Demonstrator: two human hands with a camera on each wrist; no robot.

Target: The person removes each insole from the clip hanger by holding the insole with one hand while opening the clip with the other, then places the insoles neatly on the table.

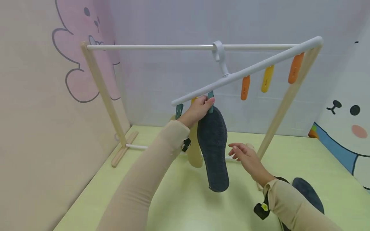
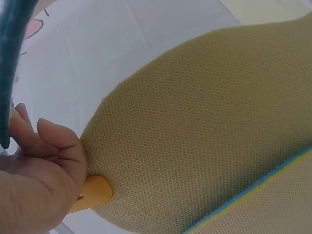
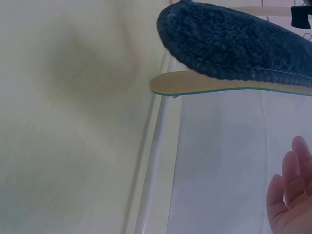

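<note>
A dark blue fuzzy insole [image 1: 213, 147] hangs by its top end from a teal clip [image 1: 211, 109] on the tilted white hanger bar. My left hand [image 1: 198, 109] pinches that clip at the insole's upper end. Behind it hangs a tan mesh insole [image 2: 195, 117], held by an orange-yellow clip [image 2: 95, 192] beside my left hand. My right hand [image 1: 245, 156] is to the right of the dark insole, apart from it, fingers loosely bent and holding nothing. In the right wrist view the dark insole's fuzzy lower end [image 3: 229, 41] overlaps the tan one.
The white hanger [image 1: 251, 69] hooks over a rod [image 1: 150, 47] of a wooden-legged rack. An orange clip [image 1: 245, 88], a yellow clip [image 1: 267, 79] and another orange clip [image 1: 296, 68] hang on its right side. Another dark insole [image 1: 308, 194] lies on the yellow-green table [image 1: 341, 166] by my right forearm.
</note>
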